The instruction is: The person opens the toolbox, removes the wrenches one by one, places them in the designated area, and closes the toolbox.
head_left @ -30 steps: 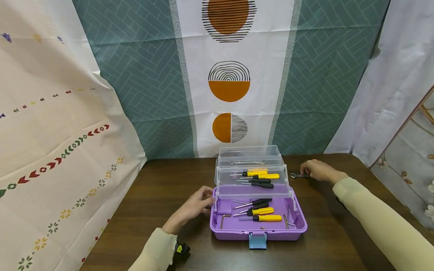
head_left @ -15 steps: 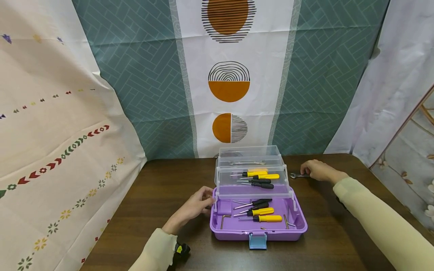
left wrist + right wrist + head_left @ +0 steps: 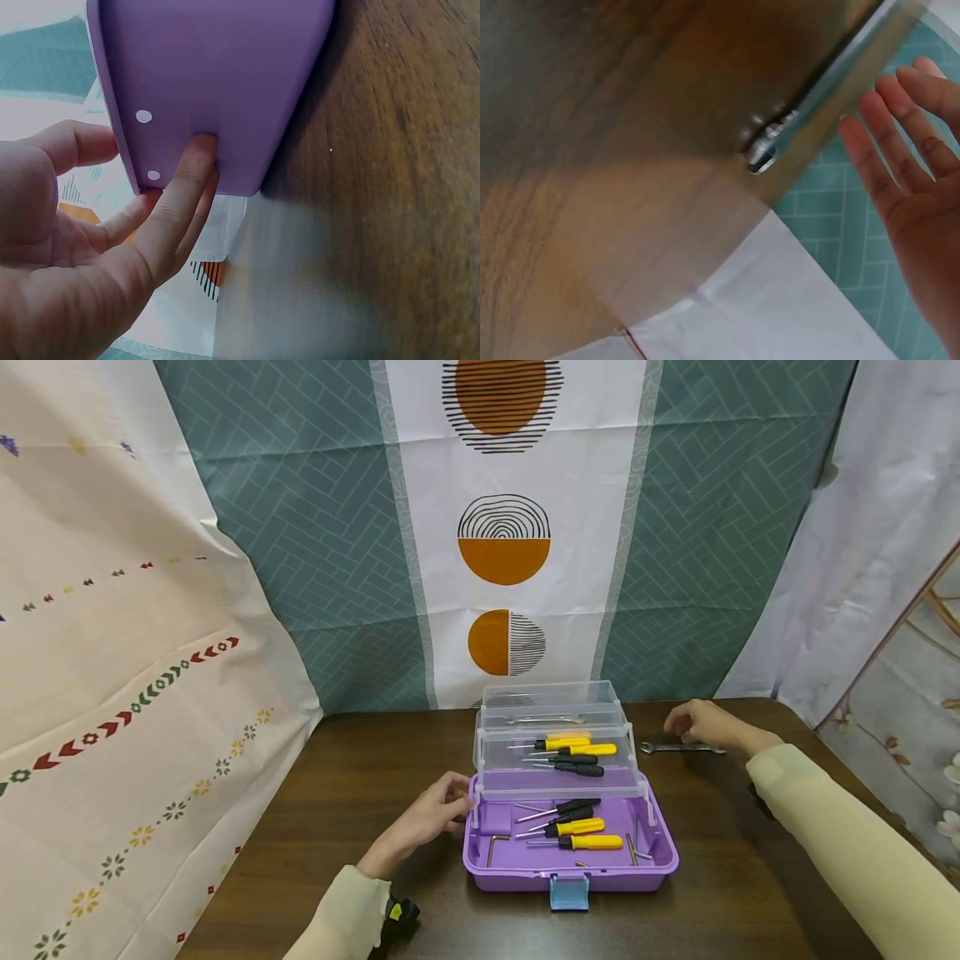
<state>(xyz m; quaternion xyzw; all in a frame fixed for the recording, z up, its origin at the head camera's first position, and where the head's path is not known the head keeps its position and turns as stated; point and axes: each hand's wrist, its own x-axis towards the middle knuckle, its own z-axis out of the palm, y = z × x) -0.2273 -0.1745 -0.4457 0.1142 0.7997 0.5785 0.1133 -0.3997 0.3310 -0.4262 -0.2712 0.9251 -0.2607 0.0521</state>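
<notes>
A purple toolbox (image 3: 517,883) stands raised open on the dark wooden table, its clear tiered trays lifted behind. My left hand (image 3: 431,817) rests against its left end; in the left wrist view fairly straight fingers (image 3: 196,154) press the outer wall while another digit touches the rim. At the right, a metal wrench (image 3: 686,747) lies flat on the table. My right hand (image 3: 705,727) hovers just over it, holding nothing; the right wrist view shows its fingers (image 3: 881,127) apart from the wrench.
Yellow-handled screwdrivers (image 3: 592,842) and black-handled ones lie in the box, with hex keys (image 3: 491,850). More screwdrivers and a wrench sit in the clear trays (image 3: 491,768). A blue latch (image 3: 569,893) hangs at the front. Cloth curtains (image 3: 345,568) enclose the back and sides.
My right hand has let go of the wrench and lifted slightly, leaving it lying on the table. The left hand stays against the toolbox.
</notes>
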